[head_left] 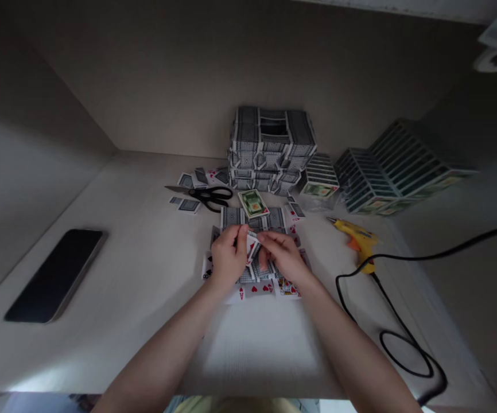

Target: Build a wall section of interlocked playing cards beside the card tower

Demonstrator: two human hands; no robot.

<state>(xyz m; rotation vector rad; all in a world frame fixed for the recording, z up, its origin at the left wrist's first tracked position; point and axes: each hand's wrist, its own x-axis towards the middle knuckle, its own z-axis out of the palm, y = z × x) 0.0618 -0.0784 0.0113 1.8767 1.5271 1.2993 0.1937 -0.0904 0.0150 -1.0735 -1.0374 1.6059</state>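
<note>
A playing card (252, 245) with a red mark is between my hands, above a flat layout of cards on the table. My left hand (230, 252) pinches its left side between thumb and fingers. On the other side, the fingertips of my right hand (283, 252) close on the card's upper right edge. Beneath them, patterned card backs (232, 217) form the middle of the layout, and face-up cards (259, 288) stick out around its border. A green card box (253, 203) lies just beyond my hands. My hands hide part of the layout.
Behind stands a block built of folded cards (245, 129). Black scissors (209, 197) and cut card pieces (188, 205) lie left of it. Stacked card boxes (403, 166) stand at right, near a yellow glue gun (362, 241) with a looping black cord (397, 310). A phone (54, 275) lies far left.
</note>
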